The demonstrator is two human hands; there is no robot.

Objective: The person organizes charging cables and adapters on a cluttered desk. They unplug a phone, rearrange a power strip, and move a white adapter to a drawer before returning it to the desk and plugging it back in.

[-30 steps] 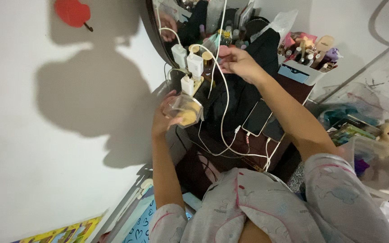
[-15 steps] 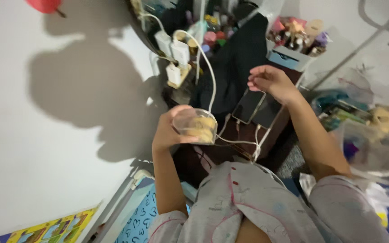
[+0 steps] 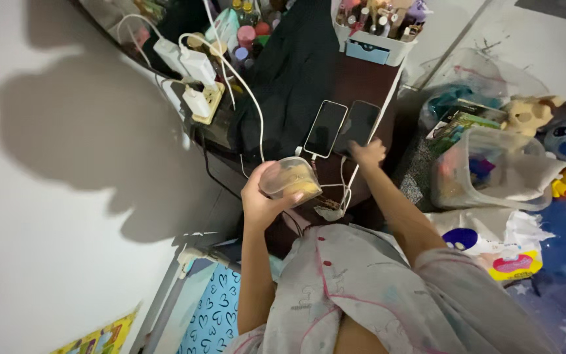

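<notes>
Left hand (image 3: 261, 200) grips clear round plastic container (image 3: 289, 179) with yellowish contents; right hand (image 3: 368, 152), fingers loosely spread, touches black phone (image 3: 356, 126) on dark desk (image 3: 368, 72).

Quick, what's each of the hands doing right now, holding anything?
Left hand: closed around a clear plastic container with something tan inside.
Right hand: holds nothing, fingers resting at the edge of a dark phone on the table.
</notes>
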